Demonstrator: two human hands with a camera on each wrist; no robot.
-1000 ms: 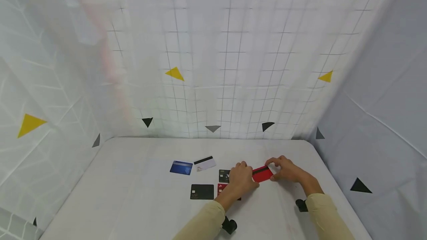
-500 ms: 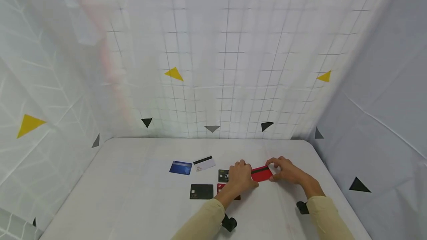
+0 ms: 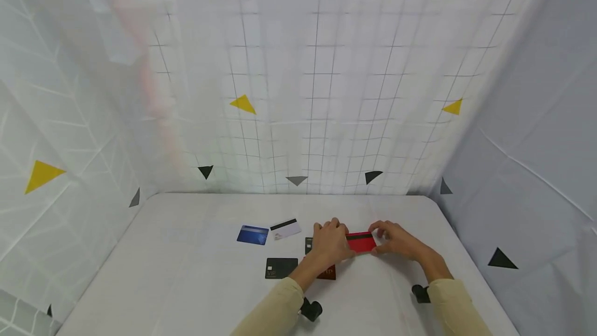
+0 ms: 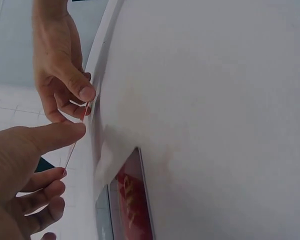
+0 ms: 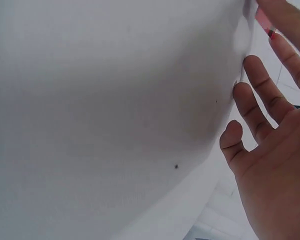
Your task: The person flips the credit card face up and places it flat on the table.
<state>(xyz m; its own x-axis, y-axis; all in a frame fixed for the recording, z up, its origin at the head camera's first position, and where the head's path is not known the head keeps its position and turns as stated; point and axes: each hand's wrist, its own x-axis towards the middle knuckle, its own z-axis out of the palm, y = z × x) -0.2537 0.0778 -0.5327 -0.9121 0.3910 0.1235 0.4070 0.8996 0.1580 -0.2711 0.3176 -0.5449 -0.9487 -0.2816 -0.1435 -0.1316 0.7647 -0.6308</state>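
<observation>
A red card (image 3: pixel 361 243) with a dark stripe is held by both hands right of the card group in the head view. My left hand (image 3: pixel 330 243) pinches its left end between thumb and fingers. At the other end, my right hand (image 3: pixel 400 242) grips it by thumb and fingertips. The left wrist view shows this card almost edge-on, both thumbs at its near edge. A dark red card with gold lettering (image 3: pixel 328 273) lies partly under the left wrist. Behind that hand, a black card (image 3: pixel 309 245) is mostly hidden. In the right wrist view only a red card corner (image 5: pixel 263 21) shows.
Left of the hands, a black VIP card (image 3: pixel 282 268), a blue card (image 3: pixel 253 235) and a white card with a black stripe (image 3: pixel 286 229) lie on the white table (image 3: pixel 186 284). White sheeting with gridlines (image 3: pixel 322 92) rises behind the table's far edge.
Both hands have shifted a little to the left with the red card, which has turned to lie straighter. The left hand covers more of the cards beneath it. The other cards stay put.
</observation>
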